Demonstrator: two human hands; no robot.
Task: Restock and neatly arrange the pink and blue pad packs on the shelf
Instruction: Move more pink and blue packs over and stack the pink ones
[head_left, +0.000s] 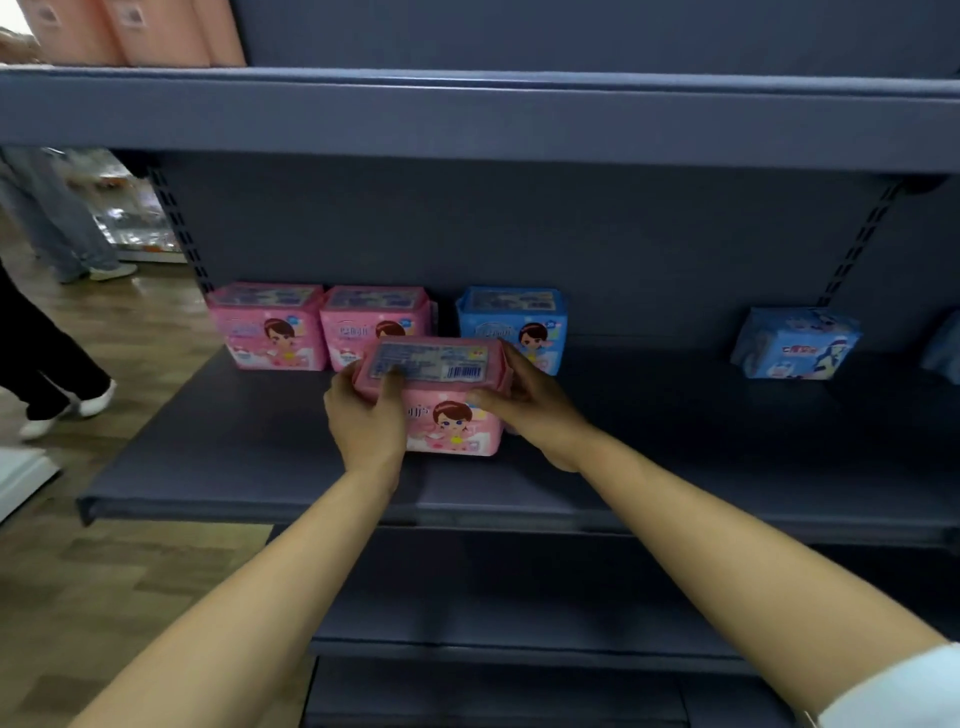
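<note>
Head view: the fingers (390, 382) of the left hand (366, 415) curl round the left end of a pink pack (447, 415), thumb lying on its top label. The right hand (530, 402) clasps the right end, its fingers wrapped behind that end and mostly out of our sight. Both hands thus grip the one pack (barcode up, cartoon face towards us). It stands near the middle of the shelf (234, 467), in front of the back row. Its lower edge meets the board, but we cannot tell whether it rests there or is held just clear.

Behind it we count two more pink ones, side by side and touching. The left rear pack (267, 327) shows whole; the right rear pack (371, 322) has its lower right part hidden by the held one. Just beside them, across a small gap, stands a blue pack (511, 317), its lower front partly covered by the right hand. Well apart to the right, a second blue pack (795, 343) sits turned at an angle. A blue scrap (945, 348) at the frame's right edge is cut off, so we cannot say what it is. That makes three pink and two blue for certain. The print on all of them is too blurred to read.

On the upper shelf (467, 119), peach packages (130, 31) are cropped by the top edge, so their number is unclear. At left, over the wooden floor (104, 571), we see only the legs of two people (52, 364).
</note>
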